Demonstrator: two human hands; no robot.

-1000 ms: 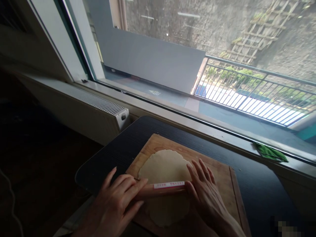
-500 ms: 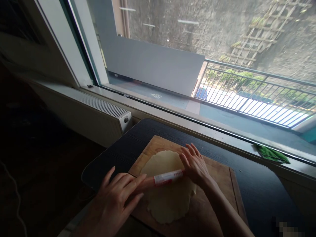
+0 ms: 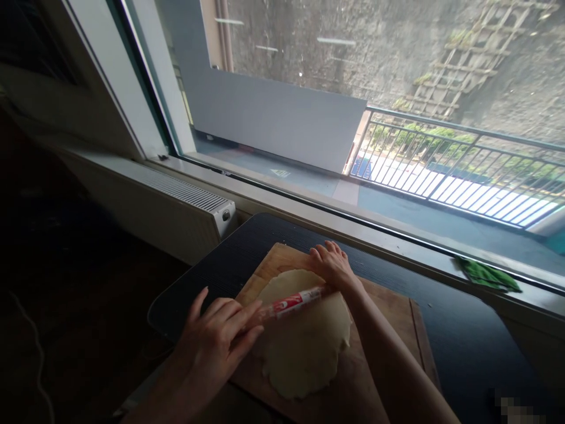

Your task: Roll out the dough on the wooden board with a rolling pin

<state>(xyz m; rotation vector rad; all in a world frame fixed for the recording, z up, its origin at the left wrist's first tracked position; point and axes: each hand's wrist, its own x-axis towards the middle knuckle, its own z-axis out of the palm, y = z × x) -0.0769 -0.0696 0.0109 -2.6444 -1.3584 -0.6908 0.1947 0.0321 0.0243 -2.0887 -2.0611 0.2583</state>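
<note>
Nearest, lower left: left hand (image 3: 218,330) grasping the near end of the rolling pin (image 3: 291,305), index finger and thumb to either side of it, one finger lifted clear. It sits by the left edge of the dough (image 3: 304,353).

Dough lies flat on the wooden board (image 3: 388,312), a roughly round sheet, near rim ragged and lobed. Pin crosses its farther part on a slant, right end farther off than left; a wide stretch of sheet lies bare on the near side.

Right hand (image 3: 331,259) reaches over the far right part, palm down over the pin's other end, fingertips beyond it. Cannot tell whether the fingers close around the wood or only bear on it; that end is hidden.

Step in hand, by my reading: rolling the sheet out, pin laid towards the far rim. Next move seems to call for level pressure from both palms, and perhaps squaring the pin, since a slanted pass could thin one side. Ragged near rim may want a lighter touch.

Board rests on the dark counter (image 3: 468,330). Past it, left, white radiator (image 3: 176,194); right, green cloth (image 3: 488,275) on the windowsill (image 3: 388,238). Outside: railing (image 3: 463,141), then rough wall (image 3: 375,70).
</note>
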